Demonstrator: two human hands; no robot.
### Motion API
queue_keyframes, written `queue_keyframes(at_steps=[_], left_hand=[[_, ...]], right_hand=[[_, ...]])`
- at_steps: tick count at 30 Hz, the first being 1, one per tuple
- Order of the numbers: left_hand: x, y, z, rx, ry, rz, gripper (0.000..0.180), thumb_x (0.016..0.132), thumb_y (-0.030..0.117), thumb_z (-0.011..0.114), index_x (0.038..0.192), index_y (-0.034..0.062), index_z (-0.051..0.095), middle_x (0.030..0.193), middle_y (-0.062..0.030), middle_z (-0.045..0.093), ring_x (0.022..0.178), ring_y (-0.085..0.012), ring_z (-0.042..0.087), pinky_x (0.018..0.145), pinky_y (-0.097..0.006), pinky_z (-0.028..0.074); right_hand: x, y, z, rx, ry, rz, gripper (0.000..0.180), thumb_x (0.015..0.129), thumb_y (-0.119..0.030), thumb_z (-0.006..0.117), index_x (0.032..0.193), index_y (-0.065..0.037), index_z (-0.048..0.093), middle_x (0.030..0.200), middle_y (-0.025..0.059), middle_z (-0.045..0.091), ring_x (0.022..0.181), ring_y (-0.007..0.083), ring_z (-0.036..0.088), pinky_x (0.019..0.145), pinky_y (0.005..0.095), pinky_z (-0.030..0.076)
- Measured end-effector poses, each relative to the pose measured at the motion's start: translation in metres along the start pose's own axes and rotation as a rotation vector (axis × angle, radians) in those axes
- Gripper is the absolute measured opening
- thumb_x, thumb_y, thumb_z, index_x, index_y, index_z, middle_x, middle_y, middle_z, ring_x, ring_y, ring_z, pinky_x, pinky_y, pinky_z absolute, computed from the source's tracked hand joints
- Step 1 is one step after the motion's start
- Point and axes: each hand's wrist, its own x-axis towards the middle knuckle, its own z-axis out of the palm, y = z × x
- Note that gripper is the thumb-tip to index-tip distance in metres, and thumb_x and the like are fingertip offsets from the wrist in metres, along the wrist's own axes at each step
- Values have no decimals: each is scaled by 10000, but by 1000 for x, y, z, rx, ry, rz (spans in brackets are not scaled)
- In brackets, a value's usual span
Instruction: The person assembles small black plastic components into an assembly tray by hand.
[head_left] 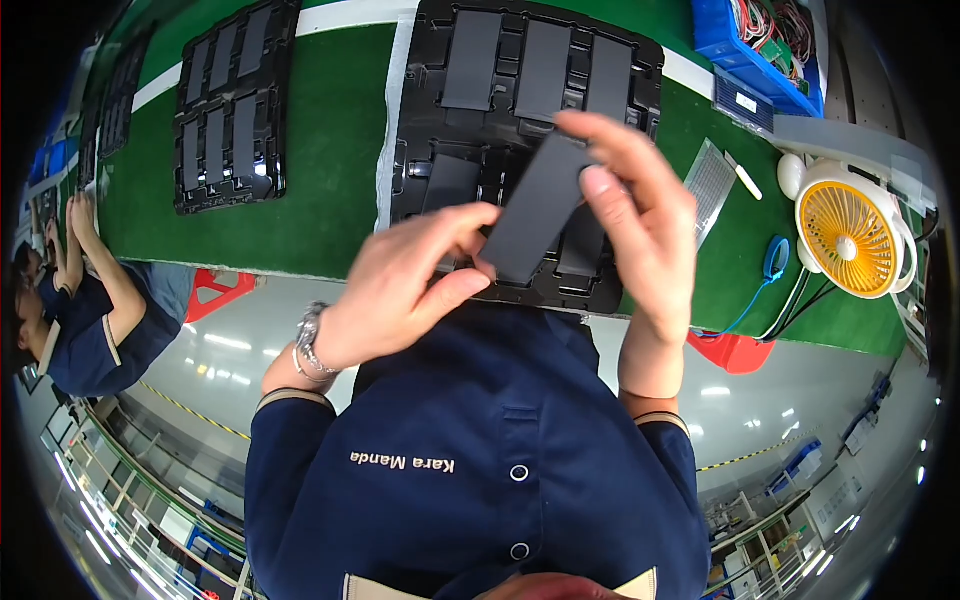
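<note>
A flat, dark grey rectangular slab [535, 215] is held tilted over the black moulded tray [424, 78], between my two hands. At its upper end, my right hand [645, 215] grips it with the thumb on the face and the fingers at the far edge. My left hand [395, 285] has its fingers closed about the lower left end, partly hidden behind the slab. Similar slabs lie in the tray's compartments, such as a dark slab [543, 70] in the far row. My hands and the held slab cover part of the near row.
Left on the green table [335, 130] lies another black tray [268, 190] with several slabs. At right stand a yellow and white fan [848, 240], a blue cable loop [775, 260] and a blue bin [730, 45] of wires. A person [110, 310] works at far left.
</note>
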Motion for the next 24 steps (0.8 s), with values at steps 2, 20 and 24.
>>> queue_keyframes(at_steps=[2, 20, 24], left_hand=[[-2, -4, -16, 484, 50, 226, 548, 754, 233, 761, 1239, 49, 587, 1194, -62, 663, 1152, -320, 596, 983, -439, 449], [6, -12, -21, 821, -68, 244, 637, 734, 153, 754, 1330, 84, 540, 1424, -92, 501, 1371, -309, 413, 1135, -502, 304], [8, -8, -20, 824, -29, 262, 591, 728, 133, 753, 1288, 78, 572, 1387, -82, 534, 1341, -318, 443, 1106, -492, 348]], right_hand=[[1, 11, -13, -179, 120, 17, 293, 909, -12, 543, 1184, -51, 636, 836, 72, 605, 789, 192, 594, 758, 309, 476], [-35, 2, -29, -956, -428, -158, 765, 613, -231, 825, 1290, -49, 520, 1405, 153, 441, 1337, 365, 388, 1107, 518, 336], [-32, 4, -38, -1007, -406, -363, 474, 693, -235, 772, 1084, -42, 587, 1245, 138, 580, 1200, 316, 538, 1053, 505, 406]])
